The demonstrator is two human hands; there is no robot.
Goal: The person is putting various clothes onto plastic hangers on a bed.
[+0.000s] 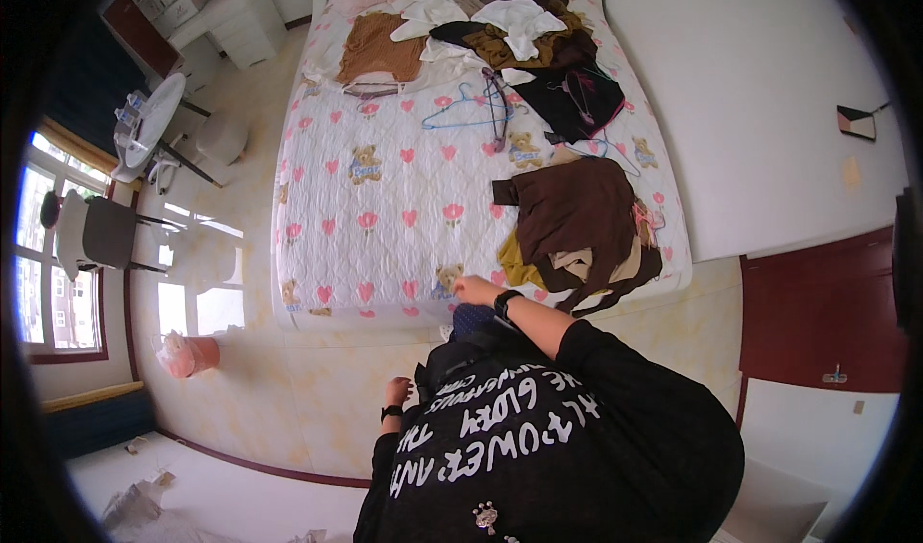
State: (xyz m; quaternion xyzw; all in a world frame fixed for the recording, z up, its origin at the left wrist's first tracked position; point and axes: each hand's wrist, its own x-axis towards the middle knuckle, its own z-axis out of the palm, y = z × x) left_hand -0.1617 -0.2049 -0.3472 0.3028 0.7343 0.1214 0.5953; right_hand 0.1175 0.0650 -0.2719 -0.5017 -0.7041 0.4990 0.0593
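My right hand, a black band at its wrist, is over the front edge of the bed. Its fingers are bent, and whether they grip anything is hidden. Low beside my body, off the bed, is my left hand, fingers loosely curled; I cannot make out anything in it. Right of my right hand lies a heap of clothes with a dark brown garment on top and a mustard cloth beneath. Farther back are blue hangers, a dark hanger and a black garment.
A brown knit top and a large clothes pile cover the bed's far end. To the left stand a round table, a stool and a grey chair. A pink bin is on the floor.
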